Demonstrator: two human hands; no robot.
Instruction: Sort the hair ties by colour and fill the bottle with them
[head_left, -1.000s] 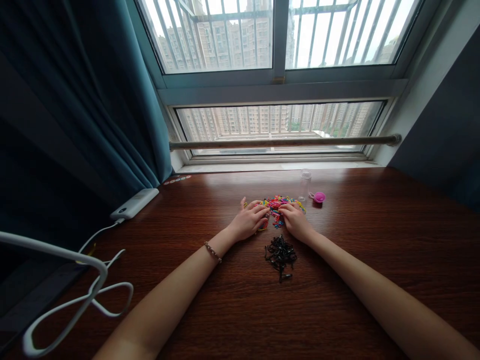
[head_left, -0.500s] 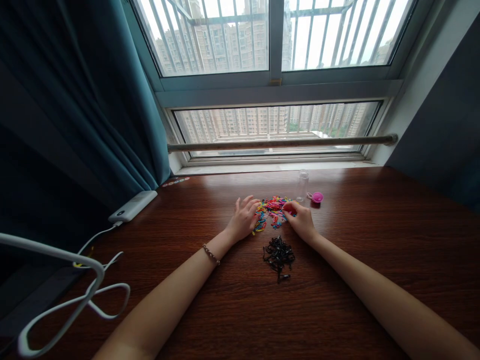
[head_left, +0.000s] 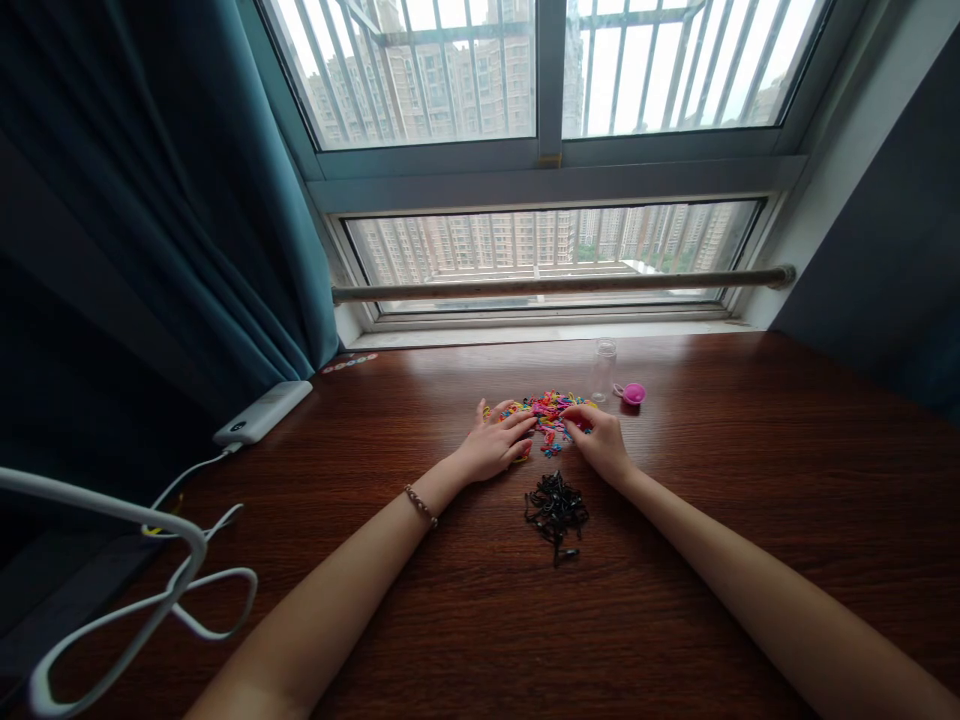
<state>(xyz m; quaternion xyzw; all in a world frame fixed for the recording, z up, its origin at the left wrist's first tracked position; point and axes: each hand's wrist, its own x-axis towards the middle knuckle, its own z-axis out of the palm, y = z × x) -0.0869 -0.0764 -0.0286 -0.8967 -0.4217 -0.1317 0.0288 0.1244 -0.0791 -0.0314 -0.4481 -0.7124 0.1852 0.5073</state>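
Note:
A pile of small multicoloured pieces (head_left: pixel 553 404), perhaps little hair bands or clips, lies on the brown wooden table. Over its left part my left hand (head_left: pixel 491 444) rests palm down, fingers apart and covering some of the pieces. My right hand (head_left: pixel 597 438) is at the pile's right edge with thumb and forefinger pinched together. What sits between those fingertips is too small to make out. Nearer to me, between my forearms, is a separate heap of small black pieces (head_left: pixel 556 508), similar in size. Their exact kind cannot be told.
A clear bottle (head_left: pixel 604 372) stands behind my right hand, beside a small pink cup-like piece (head_left: pixel 634 394) with a ring. At left lie a white power bank (head_left: pixel 264 412) and its white cable (head_left: pixel 196 560). Beyond are the curtain (head_left: pixel 225 200), window and rail (head_left: pixel 562 287).
My left hand has moved to the right and flattened over the coloured pile, hiding pieces on its lower left. My right hand stays pinched in nearly the same spot.

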